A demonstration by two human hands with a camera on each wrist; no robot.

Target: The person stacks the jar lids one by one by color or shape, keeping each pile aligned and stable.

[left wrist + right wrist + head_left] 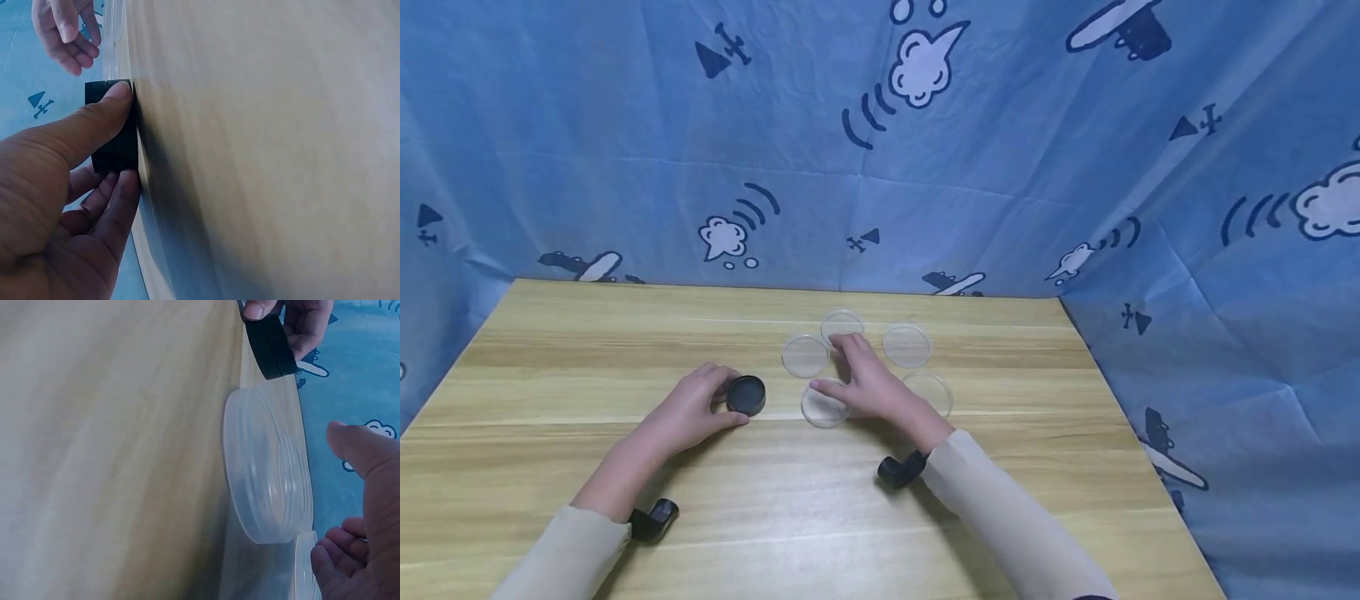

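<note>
Counter (760, 517): pale wood-grain top, lit with a soft glare toward the near side.
Black disc (746, 396): a short, round, flat-topped piece with a fine seam around its side; it sits left of the clear dishes, apart from them, in the left hand's grasp. Whether its underside touches the counter or is just above it, I cannot tell.
Left hand (692, 410): partly closed, pinching the black disc by its side, thumb on the near edge and fingers on the far edge.
Right hand (871, 385): held above the dishes with thumb and index finger well apart, the other fingers loosely bent; nothing is in its grasp. Its thumb reaches over the near dish and its index fingertip over the far dish.
Clear dishes: five, round and see-through, in a loose ring: near dish (826, 413), left dish (806, 357), far dish (842, 322), upper right dish (907, 346), lower right dish (931, 390). Left and far dishes lie just beside each other; the lower right dish is partly hidden by the arm.
Wrists: a black camera mount on each, left (655, 522) and right (901, 472), below light beige sleeves (568, 554).
Backdrop: blue cloth (625, 100) printed with planes and clouds.
</note>
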